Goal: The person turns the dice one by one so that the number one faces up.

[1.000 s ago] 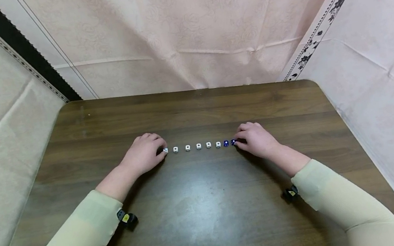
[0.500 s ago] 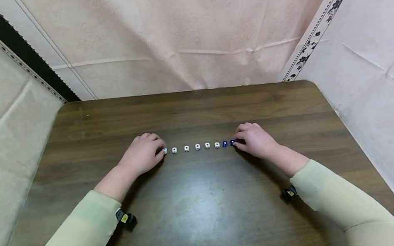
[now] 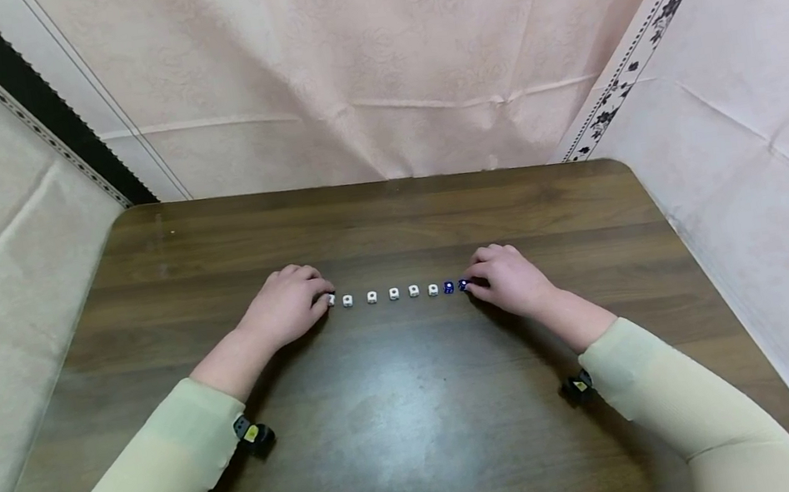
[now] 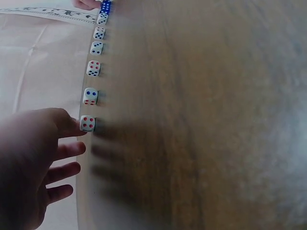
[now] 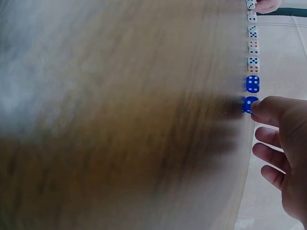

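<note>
A row of small dice lies across the table, white ones from the left and two blue ones at the right end. My left hand (image 3: pixel 291 301) pinches the leftmost white die (image 4: pixel 88 123), which has red pips facing the left wrist camera. At the other end my right hand (image 3: pixel 508 276) grips the outermost blue die (image 5: pixel 249 104) between thumb and fingers; the thumb covers part of it. Beside that one stands the second blue die (image 5: pixel 253 84). The nearest neighbour to my left hand is another white die (image 4: pixel 90 96), a small gap away.
The dark wooden table (image 3: pixel 403 413) has rounded far corners. Pale cloth (image 3: pixel 368 56) hangs behind it, with more cloth at both sides. A small black camera sits on each wrist, by the pale green sleeves.
My left hand and its white die have shifted slightly right, narrowing the gap to the neighbouring die. My right hand keeps its grip in place. The head view drifts a little.
</note>
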`<state>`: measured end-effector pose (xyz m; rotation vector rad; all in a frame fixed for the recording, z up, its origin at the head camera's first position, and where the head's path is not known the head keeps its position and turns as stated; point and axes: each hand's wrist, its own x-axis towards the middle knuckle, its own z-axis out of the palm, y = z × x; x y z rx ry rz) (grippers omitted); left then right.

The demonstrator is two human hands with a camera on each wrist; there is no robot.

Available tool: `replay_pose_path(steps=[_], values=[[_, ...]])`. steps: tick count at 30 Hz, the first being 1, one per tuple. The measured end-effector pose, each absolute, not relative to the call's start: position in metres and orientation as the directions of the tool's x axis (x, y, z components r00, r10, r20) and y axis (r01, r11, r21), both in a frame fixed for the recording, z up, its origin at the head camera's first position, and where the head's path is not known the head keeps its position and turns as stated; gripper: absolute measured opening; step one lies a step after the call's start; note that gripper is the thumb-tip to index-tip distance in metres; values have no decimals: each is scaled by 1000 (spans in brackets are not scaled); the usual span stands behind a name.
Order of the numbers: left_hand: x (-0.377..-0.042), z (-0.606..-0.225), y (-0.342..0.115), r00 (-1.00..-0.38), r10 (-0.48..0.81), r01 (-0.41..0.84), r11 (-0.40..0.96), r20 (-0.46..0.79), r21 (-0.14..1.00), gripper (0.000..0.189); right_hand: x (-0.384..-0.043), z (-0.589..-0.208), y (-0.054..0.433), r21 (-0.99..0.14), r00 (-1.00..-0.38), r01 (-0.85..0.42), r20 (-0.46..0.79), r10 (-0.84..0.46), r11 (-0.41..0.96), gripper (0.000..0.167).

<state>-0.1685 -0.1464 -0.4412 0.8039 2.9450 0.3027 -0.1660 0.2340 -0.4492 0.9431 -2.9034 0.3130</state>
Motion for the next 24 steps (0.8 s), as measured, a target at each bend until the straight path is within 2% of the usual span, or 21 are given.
replay_pose_path(steps=[7, 24], values=[[-167, -443, -147, -866, 498, 473, 844, -40, 252, 24, -167, -450, 234, -171, -808, -589, 139, -572, 790, 14], [-166, -445, -150, -859, 513, 495, 834, -12, 244, 19, -166, -450, 233, -147, -798, -602, 150, -584, 785, 14]])
